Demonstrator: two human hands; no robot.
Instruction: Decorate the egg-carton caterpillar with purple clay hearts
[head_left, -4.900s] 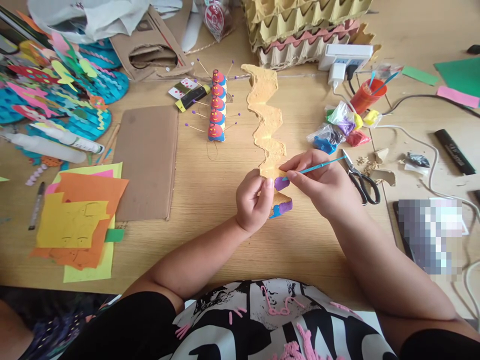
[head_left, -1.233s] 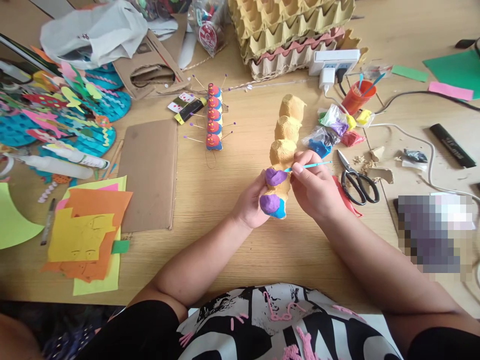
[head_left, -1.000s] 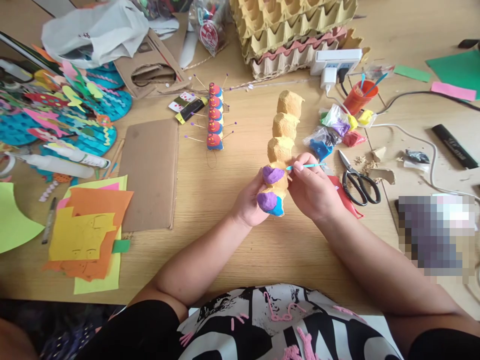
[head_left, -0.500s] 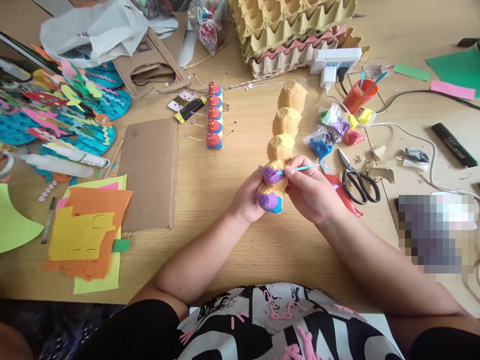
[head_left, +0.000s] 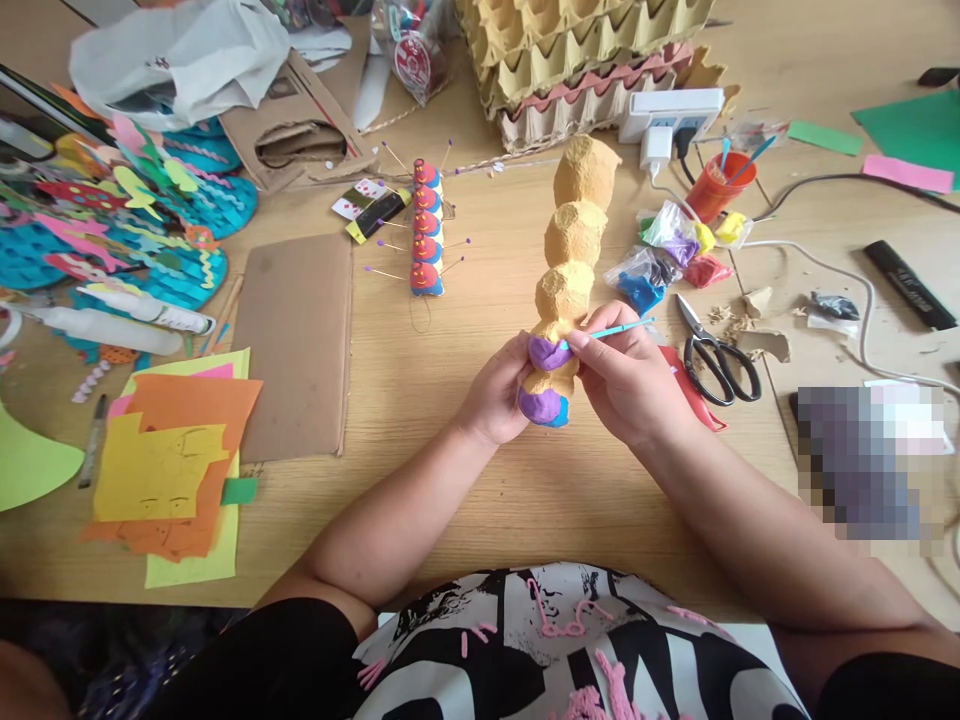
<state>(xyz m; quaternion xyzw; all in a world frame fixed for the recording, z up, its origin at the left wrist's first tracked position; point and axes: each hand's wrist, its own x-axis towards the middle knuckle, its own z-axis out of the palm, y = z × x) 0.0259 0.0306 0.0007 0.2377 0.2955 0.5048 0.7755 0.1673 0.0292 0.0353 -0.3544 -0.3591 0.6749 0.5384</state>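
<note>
A strip of yellow egg carton cups (head_left: 573,240) is held upright above the table, its far end tilted away from me. My left hand (head_left: 501,398) grips its near part from the left side. Purple clay (head_left: 541,405) and a patch of blue clay (head_left: 561,411) cover the nearest cup, and more purple clay sits on the second cup. Between thumb and fingers my right hand (head_left: 626,375) pinches a thin light-blue modelling tool (head_left: 611,330), whose left tip touches the second cup's purple clay. Some of the right fingers are hidden behind the strip.
Black-handled scissors (head_left: 716,360) lie right of my hand, near bags of coloured clay (head_left: 667,245) and an orange cup (head_left: 720,190). A finished red and blue caterpillar (head_left: 427,235) with pin-like legs stands beyond. Cardboard (head_left: 296,345) and coloured paper (head_left: 169,460) lie left; stacked egg trays (head_left: 585,70) stand behind.
The far end of the egg carton strip has risen slightly in view. The modelling tool has shifted slightly at the second cup's purple clay. Both hands keep their hold.
</note>
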